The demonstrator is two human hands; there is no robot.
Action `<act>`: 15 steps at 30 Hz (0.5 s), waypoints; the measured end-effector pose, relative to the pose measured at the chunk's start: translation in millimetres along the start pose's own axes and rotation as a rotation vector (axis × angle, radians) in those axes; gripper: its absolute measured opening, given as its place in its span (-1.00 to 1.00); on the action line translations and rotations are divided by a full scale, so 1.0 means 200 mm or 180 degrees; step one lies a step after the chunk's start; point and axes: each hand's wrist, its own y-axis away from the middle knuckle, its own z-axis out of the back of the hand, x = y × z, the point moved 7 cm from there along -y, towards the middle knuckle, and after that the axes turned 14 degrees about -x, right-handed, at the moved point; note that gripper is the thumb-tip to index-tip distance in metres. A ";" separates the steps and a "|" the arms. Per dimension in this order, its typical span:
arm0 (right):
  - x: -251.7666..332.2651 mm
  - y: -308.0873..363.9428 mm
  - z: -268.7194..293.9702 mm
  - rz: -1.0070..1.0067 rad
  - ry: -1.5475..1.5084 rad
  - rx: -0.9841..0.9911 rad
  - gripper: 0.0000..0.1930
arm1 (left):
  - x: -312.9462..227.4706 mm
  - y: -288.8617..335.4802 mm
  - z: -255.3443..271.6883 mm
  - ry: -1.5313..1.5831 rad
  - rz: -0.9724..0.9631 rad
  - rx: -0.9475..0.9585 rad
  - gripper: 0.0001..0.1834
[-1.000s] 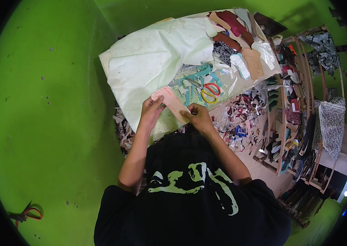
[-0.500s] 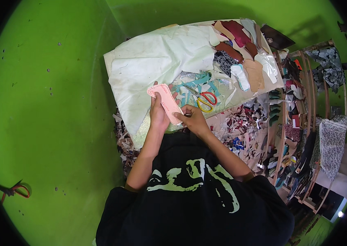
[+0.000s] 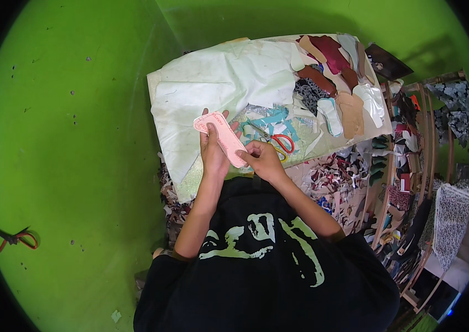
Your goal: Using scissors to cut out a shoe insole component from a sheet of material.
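Observation:
Both hands hold a pink insole-shaped piece (image 3: 226, 142) over the near part of the table. My left hand (image 3: 213, 157) supports it from below, thumb pressed on its top face, with fingertips showing past its far edge. At the near right end, my right hand (image 3: 264, 162) pinches the rim between thumb and fingers. Just beyond the right hand lies a pair of scissors (image 3: 283, 143) with red and yellow handles, the yellow one partly covered by that hand. Teal and white offcuts (image 3: 270, 119) are scattered around the blades.
A creased white sheet (image 3: 218, 72) covers the table's left and far side. Sole-shaped pieces (image 3: 350, 113) and brown, maroon and grey scraps lie at the right. Offcuts (image 3: 334, 171) heap below the table edge, beside wooden shelving (image 3: 395, 166). Another scissors (image 3: 14, 239) hangs on the green wall.
My view has shifted, so the table sits slightly lower and farther right. The grip on the pink piece is nearly the same; my right hand now covers more of the yellow handle.

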 end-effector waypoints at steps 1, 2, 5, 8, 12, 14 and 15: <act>0.01 -0.01 0.00 -0.0040 0.0082 -0.0014 -0.82 | -0.01 -0.01 -0.01 0.0062 0.0003 0.0039 -0.44; 0.00 -0.04 0.00 -0.0029 0.0077 0.0002 -0.82 | -0.02 -0.02 -0.02 0.0123 0.0005 0.0081 -0.43; 0.08 -0.08 0.00 0.0565 -0.0055 -0.0091 -0.80 | -0.05 -0.04 -0.05 0.0253 -0.0051 0.0133 -0.39; 0.13 -0.11 -0.05 -0.0096 -0.0200 0.0208 -0.78 | -0.09 -0.08 -0.06 0.0253 -0.0032 0.0173 -0.40; 0.19 -0.15 -0.06 -0.0055 0.0315 0.0286 -0.79 | -0.16 -0.14 -0.03 0.0156 -0.0050 0.0262 -0.43; 0.19 -0.17 -0.07 -0.0117 0.0425 0.0358 -0.81 | -0.18 -0.16 -0.04 0.0170 0.0155 0.0377 -0.40; 0.18 -0.16 -0.07 -0.0173 0.0338 0.0358 -0.80 | -0.20 -0.17 -0.03 0.0176 0.0126 0.0381 -0.40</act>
